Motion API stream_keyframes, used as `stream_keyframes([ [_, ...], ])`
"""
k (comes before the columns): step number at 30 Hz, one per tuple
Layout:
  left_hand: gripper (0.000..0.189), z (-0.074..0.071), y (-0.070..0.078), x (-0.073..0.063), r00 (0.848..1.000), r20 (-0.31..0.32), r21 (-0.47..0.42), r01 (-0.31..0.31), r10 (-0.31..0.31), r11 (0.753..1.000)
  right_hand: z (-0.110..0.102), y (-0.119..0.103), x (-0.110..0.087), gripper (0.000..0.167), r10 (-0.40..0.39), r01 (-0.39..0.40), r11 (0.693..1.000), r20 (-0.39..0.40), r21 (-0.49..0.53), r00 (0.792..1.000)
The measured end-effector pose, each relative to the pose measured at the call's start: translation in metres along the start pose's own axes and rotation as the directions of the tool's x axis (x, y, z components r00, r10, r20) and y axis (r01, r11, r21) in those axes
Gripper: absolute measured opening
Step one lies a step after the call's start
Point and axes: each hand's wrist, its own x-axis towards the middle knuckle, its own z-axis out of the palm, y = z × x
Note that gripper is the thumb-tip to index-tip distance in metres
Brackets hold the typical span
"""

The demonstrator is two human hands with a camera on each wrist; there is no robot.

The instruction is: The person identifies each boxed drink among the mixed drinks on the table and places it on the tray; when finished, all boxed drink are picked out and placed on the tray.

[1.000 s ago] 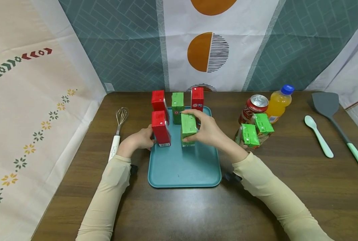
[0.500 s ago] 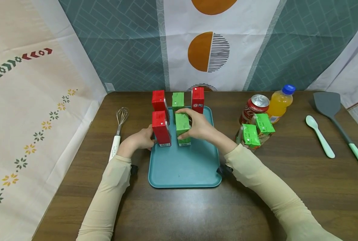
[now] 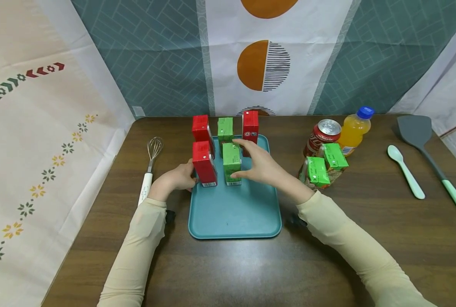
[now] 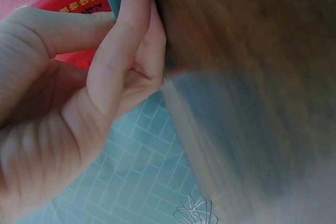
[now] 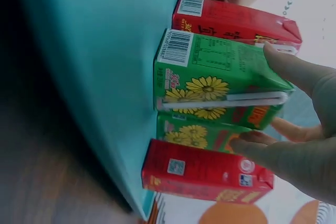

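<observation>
A teal tray [image 3: 235,217] bears red and green drink cartons, all upright. My left hand [image 3: 177,177] holds the tray's left rim; in the left wrist view the thumb and fingers [image 4: 128,30] pinch it beside the front red carton [image 3: 204,164]. My right hand [image 3: 265,165] is spread around the front green carton [image 3: 232,164], with thumb and fingertips loosely near its top. The right wrist view shows this carton's straw and barcode [image 5: 176,46]. Behind it stand another green carton [image 3: 225,128] and a red carton [image 3: 250,123]; a further red carton [image 3: 201,129] stands back left.
Right of the tray are two green-topped cartons [image 3: 318,172], a cola can [image 3: 322,138] and an orange drink bottle [image 3: 355,130]. Farther right lie a pale green spoon [image 3: 406,172] and a spatula [image 3: 427,149]. A whisk [image 3: 147,183] lies at left.
The front green carton has shifted left on the tray, up closer to the front red carton. My right hand has since loosened its grip and drawn slightly rightward. My left hand stays put.
</observation>
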Motion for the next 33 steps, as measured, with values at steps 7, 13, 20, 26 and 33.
stream_keyframes([
  [7,0.060,0.001,0.000,0.000,1.000,-0.001,0.001,0.000,0.000,1.000,-0.012,0.004,-0.033,0.076,-0.105,0.104,0.994,-0.018,-0.025,0.994],
  [13,0.061,0.001,-0.001,0.000,1.000,0.000,0.013,-0.002,0.002,1.000,-0.029,0.004,-0.062,0.067,-0.176,0.171,0.983,-0.070,-0.071,0.982],
  [20,0.062,0.002,0.000,0.001,1.000,-0.002,-0.002,0.003,-0.003,1.000,-0.054,0.016,-0.089,0.060,-0.226,0.206,0.967,-0.130,-0.150,0.965],
  [26,0.062,0.002,0.001,0.001,1.000,0.002,-0.009,0.001,-0.001,1.000,-0.085,0.030,-0.115,0.062,-0.196,0.129,0.959,-0.261,-0.253,0.945],
  [33,0.066,0.001,-0.001,0.000,1.000,-0.009,-0.012,0.010,-0.010,1.000,-0.115,0.059,-0.133,0.066,-0.161,0.066,0.953,-0.309,-0.296,0.937],
])
